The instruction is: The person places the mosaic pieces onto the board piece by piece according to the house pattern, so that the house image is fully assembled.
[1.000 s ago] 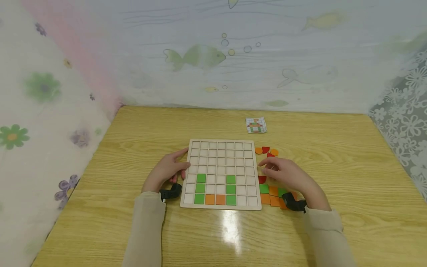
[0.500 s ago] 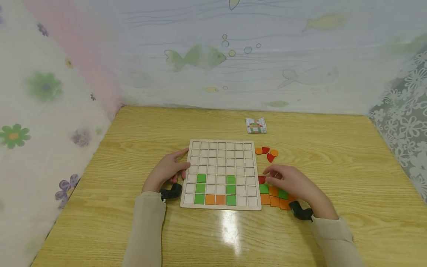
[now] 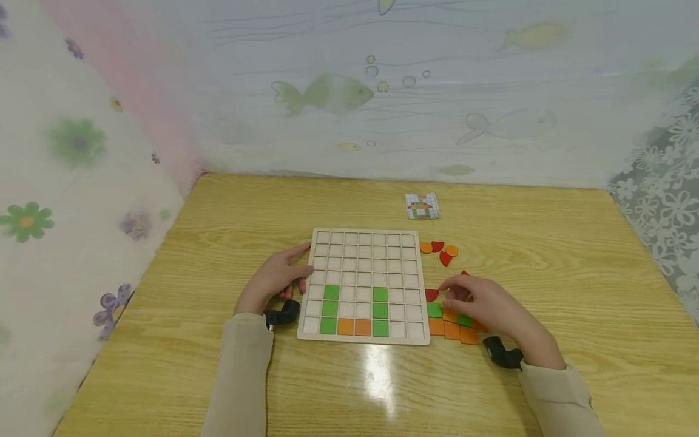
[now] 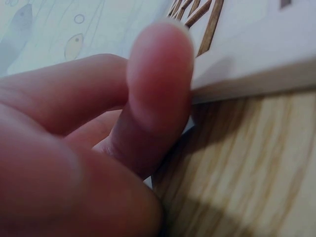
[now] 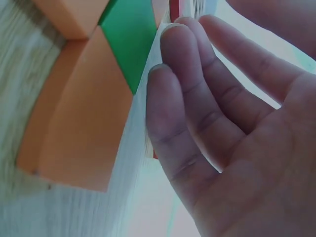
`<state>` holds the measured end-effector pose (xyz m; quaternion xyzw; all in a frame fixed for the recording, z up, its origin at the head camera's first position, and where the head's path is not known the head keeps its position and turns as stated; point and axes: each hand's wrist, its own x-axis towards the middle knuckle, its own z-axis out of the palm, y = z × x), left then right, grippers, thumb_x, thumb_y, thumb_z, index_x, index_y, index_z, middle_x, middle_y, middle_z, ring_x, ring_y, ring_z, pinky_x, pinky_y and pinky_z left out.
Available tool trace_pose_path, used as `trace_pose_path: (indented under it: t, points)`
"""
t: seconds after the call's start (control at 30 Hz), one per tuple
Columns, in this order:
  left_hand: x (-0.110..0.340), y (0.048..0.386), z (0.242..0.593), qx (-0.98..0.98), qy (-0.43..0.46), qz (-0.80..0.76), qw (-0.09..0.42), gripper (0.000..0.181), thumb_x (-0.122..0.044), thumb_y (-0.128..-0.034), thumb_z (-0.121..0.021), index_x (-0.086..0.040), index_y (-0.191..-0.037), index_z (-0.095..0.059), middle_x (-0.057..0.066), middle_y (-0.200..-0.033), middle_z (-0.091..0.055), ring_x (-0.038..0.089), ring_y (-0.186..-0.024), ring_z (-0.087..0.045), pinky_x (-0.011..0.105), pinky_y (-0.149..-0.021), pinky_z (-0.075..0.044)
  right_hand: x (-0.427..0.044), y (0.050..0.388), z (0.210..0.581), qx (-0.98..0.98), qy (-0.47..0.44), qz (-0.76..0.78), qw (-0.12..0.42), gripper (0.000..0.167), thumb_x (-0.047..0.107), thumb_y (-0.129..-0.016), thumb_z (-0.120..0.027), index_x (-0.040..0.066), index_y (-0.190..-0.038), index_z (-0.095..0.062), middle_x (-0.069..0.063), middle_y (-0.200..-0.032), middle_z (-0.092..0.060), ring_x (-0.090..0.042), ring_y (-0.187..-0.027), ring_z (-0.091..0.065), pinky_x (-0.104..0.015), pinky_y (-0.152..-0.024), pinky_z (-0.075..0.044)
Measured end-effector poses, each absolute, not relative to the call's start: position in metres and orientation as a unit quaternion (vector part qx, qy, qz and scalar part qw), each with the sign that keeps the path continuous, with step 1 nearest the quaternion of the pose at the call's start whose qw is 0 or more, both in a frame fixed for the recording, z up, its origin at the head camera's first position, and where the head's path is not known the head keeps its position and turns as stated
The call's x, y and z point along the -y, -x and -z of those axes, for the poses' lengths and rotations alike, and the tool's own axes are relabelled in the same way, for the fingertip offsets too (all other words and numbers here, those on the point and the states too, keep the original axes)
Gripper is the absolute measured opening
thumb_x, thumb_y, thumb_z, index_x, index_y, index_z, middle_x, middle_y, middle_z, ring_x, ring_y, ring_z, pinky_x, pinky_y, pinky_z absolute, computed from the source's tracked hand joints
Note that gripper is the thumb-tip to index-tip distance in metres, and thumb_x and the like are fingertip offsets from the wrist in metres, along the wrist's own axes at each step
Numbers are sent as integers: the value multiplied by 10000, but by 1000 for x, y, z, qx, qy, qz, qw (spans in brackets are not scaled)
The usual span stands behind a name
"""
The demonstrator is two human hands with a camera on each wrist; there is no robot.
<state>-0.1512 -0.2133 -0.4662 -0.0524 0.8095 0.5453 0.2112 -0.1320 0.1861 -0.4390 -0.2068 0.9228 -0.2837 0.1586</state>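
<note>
A wooden grid board [image 3: 364, 252] lies in the middle of the table in the head view. Green tiles [image 3: 380, 311] fill two columns at its lower part, with two orange tiles [image 3: 354, 327] between them in the bottom row. My left hand [image 3: 275, 278] touches the board's left edge with thumb and fingers. Above a cluster of orange squares [image 3: 452, 331] and green squares [image 3: 434, 310] hovers my right hand [image 3: 494, 305], its fingers loosely bent. Nothing shows between those fingers in the right wrist view. A red quarter-round piece [image 3: 432, 295] lies left of its fingertips.
Beyond the right hand lie orange discs [image 3: 426, 247] and red quarter-round pieces [image 3: 446, 259]; another red piece [image 3: 465, 273] is partly hidden behind the hand. A small printed pattern card [image 3: 422, 206] lies near the back edge. A patterned wall covering [image 3: 338, 139] stands behind the table.
My right hand has moved rightward and closer to me, from beside the board's edge to over the square tiles. The left hand stays at the board's edge.
</note>
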Motion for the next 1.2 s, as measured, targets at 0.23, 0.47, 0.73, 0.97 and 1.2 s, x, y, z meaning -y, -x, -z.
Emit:
trace_pose_path:
  t: [0.23,0.47,0.73,0.97,1.2]
  points:
    - [211,153,465,-814,49,-538,212,566,-290,-849,-604,-393,-1340,-342,185,-623,-588,154,-346,-364,278,-345,-355,-190,130,442,-915,208,289,191,288,369,-817,-631,178,-1032,-611,85,-765,-540,-99,-702,-497,-265,-653,-418]
    - [213,153,466,-814,50,-538,213,572,-296,-849,-603,-395,-1344,-332,186,-627,-589,153,-343,-361,275,-342,-348,-192,131,443,-909,225,285,202,334,331,-755,-704,172,-1034,-612,60,-818,-512,-123,-741,-465,-249,-656,-409]
    - [213,153,468,-815,54,-535,214,577,-283,-848,-605,-402,-1340,-331,189,-626,-592,155,-341,-367,281,-348,-369,-191,131,441,-907,246,276,202,306,253,-746,-723,154,-1012,-607,43,-841,-498,-132,-761,-444,-262,-672,-399]
    - [213,153,468,-815,51,-536,214,581,-288,-844,-607,-400,-1341,-329,186,-629,-591,156,-345,-369,283,-353,-369,-191,133,441,-911,233,271,204,267,231,-755,-716,147,-983,-605,44,-808,-509,-124,-728,-450,-261,-646,-403]
    - [214,153,468,-822,48,-526,213,595,-313,-839,-612,-387,-1352,-321,178,-623,-591,156,-348,-376,284,-355,-377,-190,131,442,-914,223,274,196,246,183,-756,-715,186,-963,-583,45,-780,-498,-122,-706,-448,-251,-623,-395]
